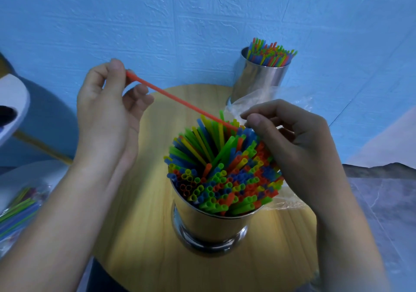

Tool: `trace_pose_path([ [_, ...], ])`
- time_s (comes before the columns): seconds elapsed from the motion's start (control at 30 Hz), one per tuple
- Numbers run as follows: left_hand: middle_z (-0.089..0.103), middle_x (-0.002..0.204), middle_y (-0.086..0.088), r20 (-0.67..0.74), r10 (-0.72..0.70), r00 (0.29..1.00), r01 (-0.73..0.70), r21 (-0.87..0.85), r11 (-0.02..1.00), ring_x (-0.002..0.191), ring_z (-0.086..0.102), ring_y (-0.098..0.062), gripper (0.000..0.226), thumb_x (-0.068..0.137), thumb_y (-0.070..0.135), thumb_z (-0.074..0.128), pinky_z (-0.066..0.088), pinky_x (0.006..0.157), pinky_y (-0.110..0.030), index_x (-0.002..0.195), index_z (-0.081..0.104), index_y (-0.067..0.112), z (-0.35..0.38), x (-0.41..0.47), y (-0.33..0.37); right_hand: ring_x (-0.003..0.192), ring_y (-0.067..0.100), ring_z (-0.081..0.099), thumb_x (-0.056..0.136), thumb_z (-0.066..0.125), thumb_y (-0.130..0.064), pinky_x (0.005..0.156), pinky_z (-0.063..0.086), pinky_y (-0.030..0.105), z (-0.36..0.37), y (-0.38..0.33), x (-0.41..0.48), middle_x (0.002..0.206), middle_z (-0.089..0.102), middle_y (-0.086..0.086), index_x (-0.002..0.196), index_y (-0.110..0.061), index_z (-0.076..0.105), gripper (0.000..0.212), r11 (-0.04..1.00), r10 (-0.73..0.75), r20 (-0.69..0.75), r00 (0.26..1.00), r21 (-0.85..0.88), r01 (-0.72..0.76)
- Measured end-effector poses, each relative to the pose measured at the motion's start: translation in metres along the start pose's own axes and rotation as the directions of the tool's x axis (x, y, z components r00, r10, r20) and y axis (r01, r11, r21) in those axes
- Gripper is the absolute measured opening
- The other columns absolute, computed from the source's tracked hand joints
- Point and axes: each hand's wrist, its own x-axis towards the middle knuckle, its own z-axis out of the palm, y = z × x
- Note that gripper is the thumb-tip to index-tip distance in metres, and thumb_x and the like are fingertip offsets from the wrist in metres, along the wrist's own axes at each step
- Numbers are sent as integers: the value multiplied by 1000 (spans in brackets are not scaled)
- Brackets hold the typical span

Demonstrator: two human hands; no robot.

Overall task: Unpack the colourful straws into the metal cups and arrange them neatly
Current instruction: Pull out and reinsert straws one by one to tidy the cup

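My left hand (pixel 105 102) keeps a narrow grip, pinching the upper end of a thin orange plastic straw (pixel 180 99) between thumb and forefinger. The straw slants down to my right hand (pixel 290 138). Its fingers are curled just beside the lower end, and I cannot tell whether that grip holds it. Right under that grip a shiny metal cup (pixel 209 226), packed with colourful straws (pixel 225 174), stands on the round wooden counter (pixel 139 201). Beyond it are crumpled clear plastic wrap (pixel 258 98) and a second filled metal cup (pixel 261 77).
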Motion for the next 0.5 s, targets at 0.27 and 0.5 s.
trace_pose_path([
  [0.27, 64, 77, 2, 61, -208, 976, 212, -70, 975, 66, 68, -10, 20, 105, 18, 55, 57, 67, -22, 85, 57, 15, 5, -10, -11, 83, 6, 72, 91, 70, -29, 71, 52, 17, 0, -8, -3, 82, 77, -9, 103, -28, 75, 13, 971, -4, -55, 998, 240, 17],
  [0.5, 74, 88, 7, 272, -241, 931, 93, 464, 881, 82, 68, -12, 19, 93, 43, 68, 51, 71, -26, 86, 66, 25, 1, -17, -13, 66, 15, 62, 98, 65, -21, 63, 46, 23, -3, -9, 2, 75, 76, -2, 97, -18, 71, 7, 885, -3, -260, 966, 449, 124],
])
